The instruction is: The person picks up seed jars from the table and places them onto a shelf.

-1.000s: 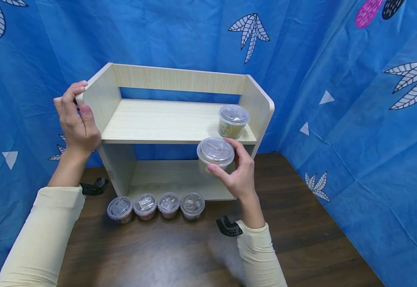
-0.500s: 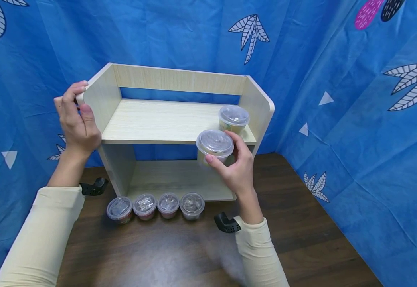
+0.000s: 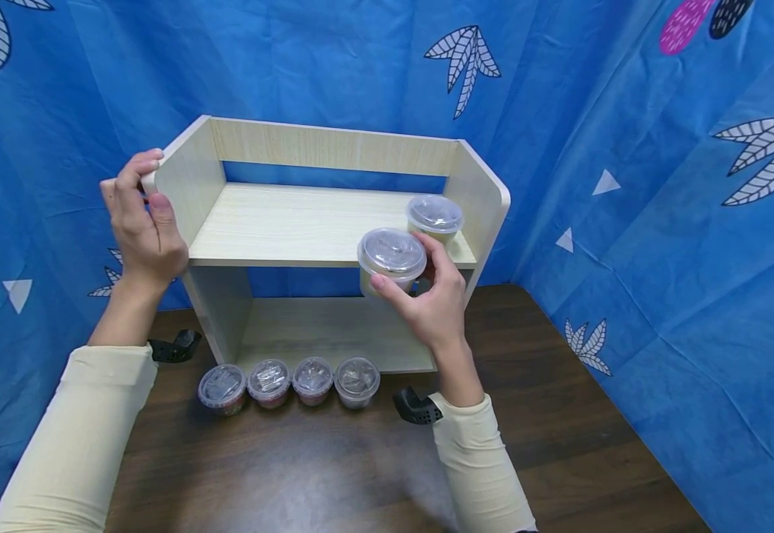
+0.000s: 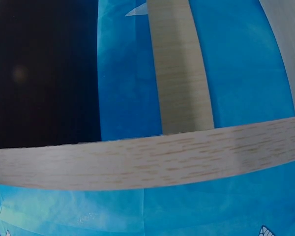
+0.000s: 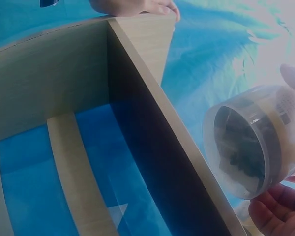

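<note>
My right hand [image 3: 438,300] pinches a clear plastic tub with a domed lid [image 3: 392,255] between thumb and fingers. The tub is upright in front of the upper board's front edge; in the right wrist view its see-through base [image 5: 238,152] shows beside that edge. A matching tub with yellowish contents [image 3: 435,213] stands on the upper board at the right, partly behind my right fingers. At the left, my left hand [image 3: 145,229] grips the front corner of the pale wooden shelf unit [image 3: 280,222]. The left wrist view shows the side panel's edge [image 4: 152,162] but no hand.
Several small lidded cups [image 3: 313,377] stand in a row on the dark wooden table [image 3: 280,474], before the shelf's lower board [image 3: 320,333]. Blue patterned cloth [image 3: 333,66] hangs behind and to the right.
My right hand has raised the tub from below the upper board's front edge to about its height, shifting slightly left. My left hand stays on the shelf corner.
</note>
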The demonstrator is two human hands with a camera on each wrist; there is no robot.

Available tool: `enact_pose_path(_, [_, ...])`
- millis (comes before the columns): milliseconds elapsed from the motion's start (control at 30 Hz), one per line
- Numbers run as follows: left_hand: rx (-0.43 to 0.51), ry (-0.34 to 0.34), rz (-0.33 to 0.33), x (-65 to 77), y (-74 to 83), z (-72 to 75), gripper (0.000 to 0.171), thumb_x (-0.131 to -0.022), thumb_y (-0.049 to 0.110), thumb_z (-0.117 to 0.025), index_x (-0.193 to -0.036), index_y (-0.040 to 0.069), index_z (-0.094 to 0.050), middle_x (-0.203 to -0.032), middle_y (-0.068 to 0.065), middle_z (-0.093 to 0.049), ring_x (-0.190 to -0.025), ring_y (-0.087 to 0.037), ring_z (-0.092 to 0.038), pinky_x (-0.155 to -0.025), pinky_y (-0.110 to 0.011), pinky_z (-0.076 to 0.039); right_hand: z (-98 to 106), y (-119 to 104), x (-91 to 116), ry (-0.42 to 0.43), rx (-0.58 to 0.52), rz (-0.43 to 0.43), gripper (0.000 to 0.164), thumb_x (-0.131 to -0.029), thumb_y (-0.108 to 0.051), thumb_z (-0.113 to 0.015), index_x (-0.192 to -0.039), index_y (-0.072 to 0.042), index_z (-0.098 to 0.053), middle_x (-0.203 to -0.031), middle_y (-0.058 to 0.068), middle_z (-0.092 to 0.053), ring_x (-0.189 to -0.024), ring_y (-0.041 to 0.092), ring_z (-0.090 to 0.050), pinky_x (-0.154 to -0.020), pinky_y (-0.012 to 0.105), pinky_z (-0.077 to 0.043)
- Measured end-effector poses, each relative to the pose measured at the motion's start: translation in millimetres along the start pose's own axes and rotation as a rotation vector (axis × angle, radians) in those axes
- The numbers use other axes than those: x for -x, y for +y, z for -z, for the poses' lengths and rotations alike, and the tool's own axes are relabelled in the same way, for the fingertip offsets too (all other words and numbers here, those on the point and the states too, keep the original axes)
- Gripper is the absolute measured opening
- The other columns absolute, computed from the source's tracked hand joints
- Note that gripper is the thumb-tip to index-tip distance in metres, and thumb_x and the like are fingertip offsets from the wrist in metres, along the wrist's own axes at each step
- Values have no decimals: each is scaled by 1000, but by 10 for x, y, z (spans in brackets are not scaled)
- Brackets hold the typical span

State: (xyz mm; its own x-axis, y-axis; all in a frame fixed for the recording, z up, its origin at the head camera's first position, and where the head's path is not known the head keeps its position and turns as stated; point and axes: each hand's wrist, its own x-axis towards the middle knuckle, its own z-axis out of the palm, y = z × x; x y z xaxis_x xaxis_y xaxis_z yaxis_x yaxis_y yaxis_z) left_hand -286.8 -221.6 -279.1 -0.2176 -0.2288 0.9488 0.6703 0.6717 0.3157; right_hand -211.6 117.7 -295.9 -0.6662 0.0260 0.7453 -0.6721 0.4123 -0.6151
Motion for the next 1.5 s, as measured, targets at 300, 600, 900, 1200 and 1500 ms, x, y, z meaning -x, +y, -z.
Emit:
enact_pose_path(300, [13, -8, 3, -3, -5, 5, 38, -97, 28, -38, -122, 3, -52, -136, -4, -57, -111, -30, -45, -86, -29, -33, -67, -20, -71, -13, 34, 11, 100, -74, -76, -64, -134, 3, -53, -116, 13, -65, -93, 21, -61, -76, 39, -52])
enact_pose_path(600, [10, -13, -2, -4, -15, 14, 38, -96, 28, -39, -122, 2, -51, -136, -4, -57, -111, -30, -45, -85, -29, -32, -128, -17, -128, -34, 31, 5, 85, -77, -56, -73, -135, 2, -52, -115, 14, -64, -90, 22, -60, -75, 48, -52])
enact_pose_path(900, [10, -6, -5, -12, -23, 10, 37, -95, 26, -39, -122, 2, -52, -136, -4, -57, -110, -30, -45, -85, -30, -31, -168, -64, -196, -94, 42, -36, 79, -76, -38, -79, -138, 1, -50, -118, 12, -64, -92, 20, -59, -79, 36, -50])
enact_pose_path(1200, [-9, -7, -9, -14, -20, 19, 37, -95, 23, -39, -122, 2, -51, -136, -4, -57, -110, -30, -47, -85, -31, -33, -227, -118, -249, -123, 80, -101, 80, -78, -36, -80, -141, 1, -47, -118, 13, -63, -93, 22, -59, -81, 35, -50])
enact_pose_path(1500, [-4, 10, -11, -10, 14, 1, 34, -95, 20, -39, -119, -1, -51, -134, -8, -57, -108, -34, -46, -85, -30, -31, -285, -111, -282, -108, 87, -119, 76, -78, -36, -81, -138, 0, -50, -107, 11, -66, -90, 21, -61, -80, 36, -50])
